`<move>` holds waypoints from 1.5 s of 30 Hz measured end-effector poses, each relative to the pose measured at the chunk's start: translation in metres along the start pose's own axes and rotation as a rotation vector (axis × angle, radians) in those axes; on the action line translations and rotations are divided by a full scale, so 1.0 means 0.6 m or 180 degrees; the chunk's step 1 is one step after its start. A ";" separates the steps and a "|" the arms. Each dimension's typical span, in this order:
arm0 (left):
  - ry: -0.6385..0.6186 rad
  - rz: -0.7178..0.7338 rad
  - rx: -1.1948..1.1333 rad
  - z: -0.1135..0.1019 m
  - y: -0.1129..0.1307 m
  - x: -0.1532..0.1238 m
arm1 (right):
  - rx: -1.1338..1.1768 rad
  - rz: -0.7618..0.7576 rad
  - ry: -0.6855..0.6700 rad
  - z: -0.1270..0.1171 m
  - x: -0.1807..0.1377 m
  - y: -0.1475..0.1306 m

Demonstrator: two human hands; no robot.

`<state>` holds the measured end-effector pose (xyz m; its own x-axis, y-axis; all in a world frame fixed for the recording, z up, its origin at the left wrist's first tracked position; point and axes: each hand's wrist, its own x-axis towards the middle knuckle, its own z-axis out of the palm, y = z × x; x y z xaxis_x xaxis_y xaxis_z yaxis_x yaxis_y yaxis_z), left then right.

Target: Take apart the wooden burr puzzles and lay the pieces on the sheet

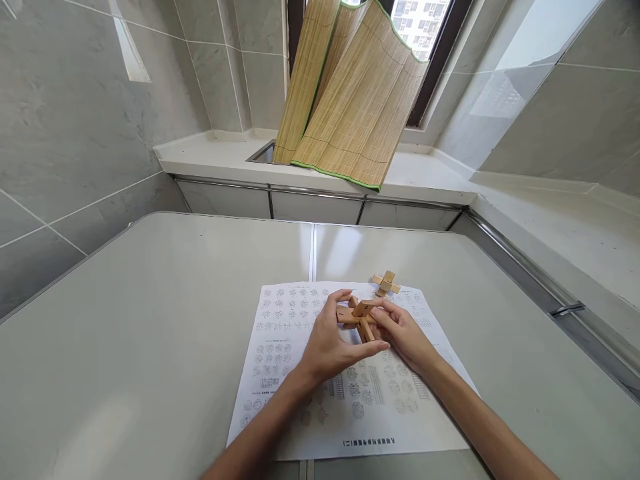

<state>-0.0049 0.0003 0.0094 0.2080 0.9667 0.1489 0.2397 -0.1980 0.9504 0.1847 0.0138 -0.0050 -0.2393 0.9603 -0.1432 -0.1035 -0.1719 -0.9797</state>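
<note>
Between both hands is a wooden burr puzzle (361,311) made of crossed brown blocks, held just above a printed sheet. My left hand (333,337) curls round its left side, fingers at the back and thumb stretched along the front. On the right, my right hand (399,328) pinches the blocks with its fingertips; part of its grip is hidden. Under the hands lies the white instruction sheet (280,427) with rows of small line diagrams, its heading upside down to me. A second, lighter wooden cross puzzle (386,283) stands at the sheet's far right edge.
The pale table (150,320) has a seam down its middle. Beyond it, a bamboo mat (355,100) leans on the window sill (210,155). Grey tiled walls (90,113) enclose the table, and a metal rail (540,280) runs along the right side.
</note>
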 end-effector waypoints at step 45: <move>-0.0434 -0.0731 -0.2870 -0.010 0.001 0.019 | -0.2537 -0.1196 0.0623 0.012 -0.005 0.018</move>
<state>-0.0080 0.0121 0.0135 0.3697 0.9279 -0.0476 -0.5244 0.2507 0.8137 0.1771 0.0073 -0.0139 -0.1487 0.9552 0.2560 0.5757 0.2941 -0.7630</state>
